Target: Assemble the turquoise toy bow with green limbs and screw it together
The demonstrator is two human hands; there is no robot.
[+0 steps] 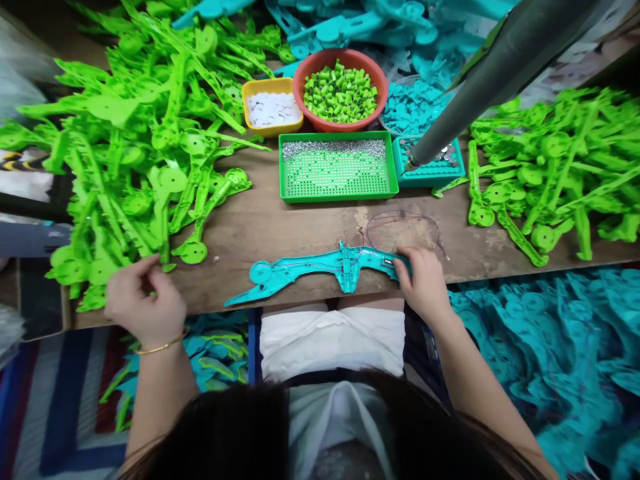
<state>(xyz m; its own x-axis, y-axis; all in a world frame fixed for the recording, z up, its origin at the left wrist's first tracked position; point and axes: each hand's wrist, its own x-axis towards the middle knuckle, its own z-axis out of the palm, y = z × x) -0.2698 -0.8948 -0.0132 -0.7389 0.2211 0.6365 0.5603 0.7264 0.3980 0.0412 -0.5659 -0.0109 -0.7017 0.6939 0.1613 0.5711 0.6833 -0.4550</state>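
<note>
A long blue plastic toy shell half (320,264), hollow side up, lies near the front edge of the wooden table. My right hand (423,280) grips its right end, thumb and fingers around the tip, beside a small metal piece set in the shell. A thin dark wire (400,213) runs from the shell and loops on the wood behind it. My left hand (147,300), wearing a thin bracelet, is at the front of the left pile of green plastic parts (125,173). Its fingers are curled in a pinch; whatever is between them is hidden.
Behind the shell stand a green tray (339,195) of tiny metal pieces, a yellow tub (274,130) of white bits, a red bowl (340,125) of green cylinders and a blue box (433,177). A dark pole (480,87) slants overhead. More green parts (560,173) lie right.
</note>
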